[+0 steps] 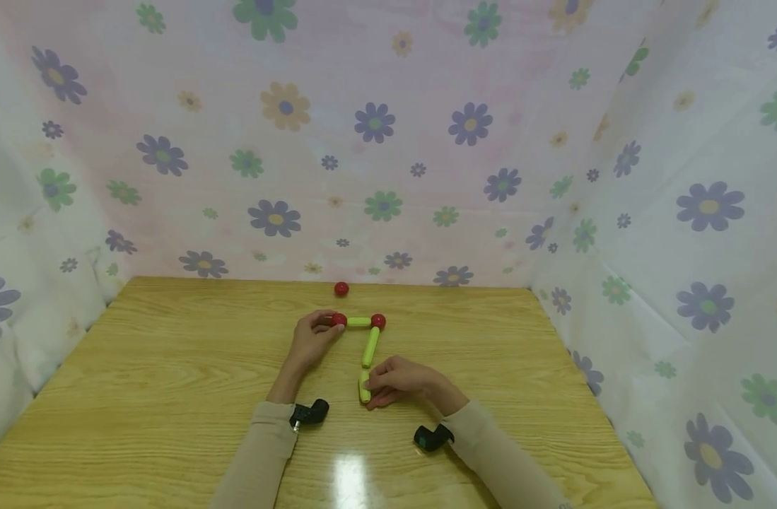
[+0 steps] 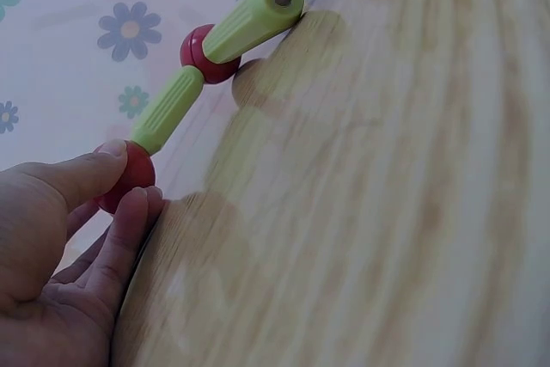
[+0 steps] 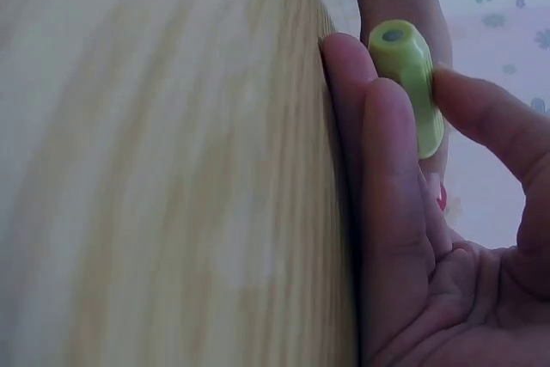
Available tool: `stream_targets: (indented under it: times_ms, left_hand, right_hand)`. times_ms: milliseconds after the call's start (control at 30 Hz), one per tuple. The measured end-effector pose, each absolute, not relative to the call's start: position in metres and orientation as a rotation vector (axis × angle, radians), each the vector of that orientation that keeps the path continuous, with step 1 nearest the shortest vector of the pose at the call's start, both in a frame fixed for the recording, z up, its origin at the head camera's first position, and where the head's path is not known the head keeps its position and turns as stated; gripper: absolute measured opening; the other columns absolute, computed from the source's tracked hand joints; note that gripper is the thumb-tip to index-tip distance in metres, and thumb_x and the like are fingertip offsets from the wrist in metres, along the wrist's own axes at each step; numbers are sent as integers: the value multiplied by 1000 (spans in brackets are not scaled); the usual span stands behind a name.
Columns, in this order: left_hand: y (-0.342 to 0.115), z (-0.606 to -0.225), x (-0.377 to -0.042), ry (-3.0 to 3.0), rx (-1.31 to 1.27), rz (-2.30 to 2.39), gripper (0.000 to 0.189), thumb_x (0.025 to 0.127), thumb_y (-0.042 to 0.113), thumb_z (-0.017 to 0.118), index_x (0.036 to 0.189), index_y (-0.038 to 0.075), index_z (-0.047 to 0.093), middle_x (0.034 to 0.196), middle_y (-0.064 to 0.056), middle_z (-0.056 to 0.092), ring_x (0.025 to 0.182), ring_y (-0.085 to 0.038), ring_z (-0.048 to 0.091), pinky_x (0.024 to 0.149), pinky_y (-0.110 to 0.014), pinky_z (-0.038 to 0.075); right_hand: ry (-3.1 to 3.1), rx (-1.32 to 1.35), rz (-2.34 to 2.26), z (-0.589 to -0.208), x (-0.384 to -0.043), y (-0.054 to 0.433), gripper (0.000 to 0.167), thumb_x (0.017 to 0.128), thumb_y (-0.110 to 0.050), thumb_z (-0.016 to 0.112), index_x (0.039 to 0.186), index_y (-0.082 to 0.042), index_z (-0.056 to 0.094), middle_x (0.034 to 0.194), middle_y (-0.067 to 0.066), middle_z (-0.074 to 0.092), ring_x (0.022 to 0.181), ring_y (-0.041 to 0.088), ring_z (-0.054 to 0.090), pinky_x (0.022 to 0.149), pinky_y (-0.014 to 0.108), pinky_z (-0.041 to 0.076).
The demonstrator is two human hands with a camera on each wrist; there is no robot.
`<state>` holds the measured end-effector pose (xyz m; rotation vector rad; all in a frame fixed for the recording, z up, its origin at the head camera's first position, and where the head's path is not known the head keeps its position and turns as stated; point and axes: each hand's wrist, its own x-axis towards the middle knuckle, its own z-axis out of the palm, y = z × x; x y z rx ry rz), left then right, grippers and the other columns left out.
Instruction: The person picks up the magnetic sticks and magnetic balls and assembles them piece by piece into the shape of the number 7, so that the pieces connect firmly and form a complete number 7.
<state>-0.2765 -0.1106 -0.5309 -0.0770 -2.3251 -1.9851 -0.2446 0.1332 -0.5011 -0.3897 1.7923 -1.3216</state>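
My left hand (image 1: 312,343) pinches a red ball (image 1: 339,320) between thumb and fingers. A yellow-green rod (image 1: 359,322) joins it to another red ball (image 1: 378,321). From that second ball a further rod (image 1: 370,348) slants toward me; its free end shows a round grey disc in the left wrist view. My right hand (image 1: 404,380) holds a loose yellow-green rod (image 1: 365,387) between thumb and fingers, close below that free end. In the right wrist view this rod (image 3: 408,83) has a grey disc in its end too, and the fingers lie along the tabletop.
A single red ball (image 1: 341,288) sits near the back edge of the wooden table (image 1: 172,353). Flower-patterned cloth (image 1: 337,141) hangs behind and at both sides. Each wrist carries a black device, the left one (image 1: 310,412) and the right one (image 1: 433,438).
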Motion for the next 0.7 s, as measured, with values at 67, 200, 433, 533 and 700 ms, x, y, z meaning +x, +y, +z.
stream_targets:
  times_ms: [67,200,433,533,700]
  left_hand:
    - [-111,-532,-278,-2324,-81,-1979,37,94,12,75,128,2,66,116,-19,68,105,-29,67,85,-27,54]
    - [-111,-532,-277,-2331,-75,-1974,37,94,12,75,128,2,66,116,-19,68,105,-30,67,86,-31,54]
    - [-111,-532,-276,-2327,-77,-1979,38,94,13,76,129,2,66,116,-19,68,105,-31,67,88,-36,55]
    - [-111,-532,-276,-2330,-77,-1979,38,94,14,76,129,2,66,116,-19,68,105,-31,67,88,-36,55]
    - [-111,-533,-276,-2331,-66,-1982,39,94,15,76,130,3,66,116,-19,68,104,-30,67,87,-36,55]
  right_hand:
    - [1778,-375,-1332,-501,-242,127,20,101,-21,64,87,-8,68,86,7,76,80,14,75,70,24,60]
    - [1788,-336,-1362,-503,-240,122,21,102,-21,63,89,-5,69,84,7,76,77,14,75,66,22,59]
    - [1850,-229,-1456,-505,-236,120,27,100,-25,66,96,0,74,81,8,76,70,11,74,66,23,59]
    - [1885,-160,-1513,-506,-234,119,29,98,-25,68,92,3,75,77,8,76,68,12,73,65,24,60]
    - [1901,-97,-1564,-505,-232,119,28,96,-23,71,89,4,75,72,7,74,65,12,73,64,25,60]
